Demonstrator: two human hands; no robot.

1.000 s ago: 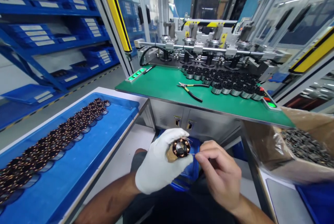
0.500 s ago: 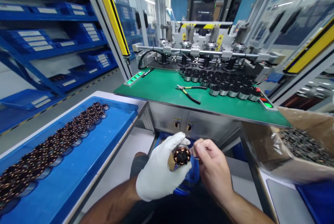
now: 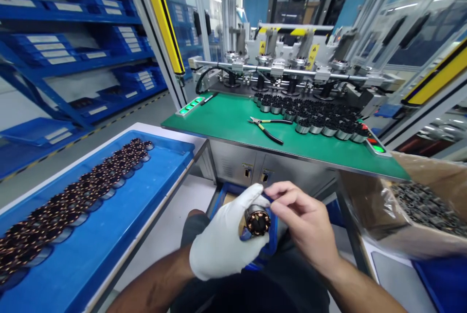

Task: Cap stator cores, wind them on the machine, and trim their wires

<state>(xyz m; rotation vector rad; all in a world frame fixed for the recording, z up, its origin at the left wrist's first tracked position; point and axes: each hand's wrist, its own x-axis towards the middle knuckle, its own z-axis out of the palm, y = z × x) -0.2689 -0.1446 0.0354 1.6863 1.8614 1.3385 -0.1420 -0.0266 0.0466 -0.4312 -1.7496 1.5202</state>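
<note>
A wound motor stator [image 3: 258,221], with copper coils around a black centre, sits in my left hand [image 3: 226,237], which wears a white glove. The gloved fingers and thumb wrap round its metal side, and its coil end faces me. My bare right hand [image 3: 306,220] is at the stator's upper right edge. Its thumb and fingertips come close together there, and whatever may be between them is too small to make out. On the green bench top [image 3: 226,118] ahead lie cutting pliers [image 3: 268,128] with black and yellow handles.
Rows of black-topped stators [image 3: 314,116] stand on the bench before a machine with several stations [image 3: 277,67]. At left, a blue tray [image 3: 160,172] carries rows of copper-wound stators [image 3: 83,186]. A lined carton [image 3: 412,230] of dark parts stands right. A blue bin [image 3: 273,247] is below my hands.
My right hand's fingers have shifted up to the stator's upper edge and spread a little from their tighter pinch. My left hand keeps its hold. The camera view has shifted slightly.
</note>
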